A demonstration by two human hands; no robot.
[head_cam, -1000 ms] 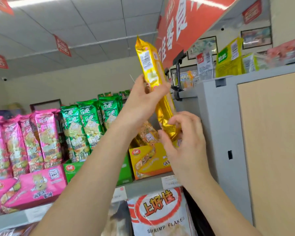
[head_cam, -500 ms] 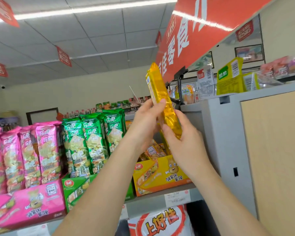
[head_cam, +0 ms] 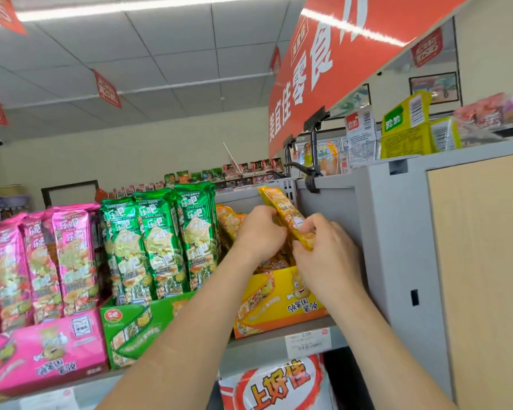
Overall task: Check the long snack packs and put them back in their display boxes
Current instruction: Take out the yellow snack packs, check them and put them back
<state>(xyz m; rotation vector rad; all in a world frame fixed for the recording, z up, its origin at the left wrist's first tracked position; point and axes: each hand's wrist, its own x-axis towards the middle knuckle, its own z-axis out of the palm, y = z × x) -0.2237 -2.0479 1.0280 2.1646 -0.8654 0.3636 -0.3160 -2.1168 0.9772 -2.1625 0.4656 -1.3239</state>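
A long yellow snack pack (head_cam: 282,207) tilts over the yellow display box (head_cam: 282,303) on the shelf. My left hand (head_cam: 258,232) grips its left side near the middle. My right hand (head_cam: 323,250) pinches its lower end. The pack's lower end sits among other yellow packs (head_cam: 228,220) standing in the box; my hands hide how deep it reaches. To the left stand green packs (head_cam: 157,241) in a green box (head_cam: 131,324) and pink packs (head_cam: 42,261) in a pink box (head_cam: 42,353).
A grey shelf upright with a wood panel (head_cam: 397,247) stands close on the right of the yellow box. A shelf edge with a price label (head_cam: 307,341) runs below. A shrimp flakes bag (head_cam: 276,383) hangs under the shelf. A red sign (head_cam: 338,63) hangs overhead.
Both hands have brought the yellow pack down from head height into the yellow display box, and it now tilts with its top toward the left.
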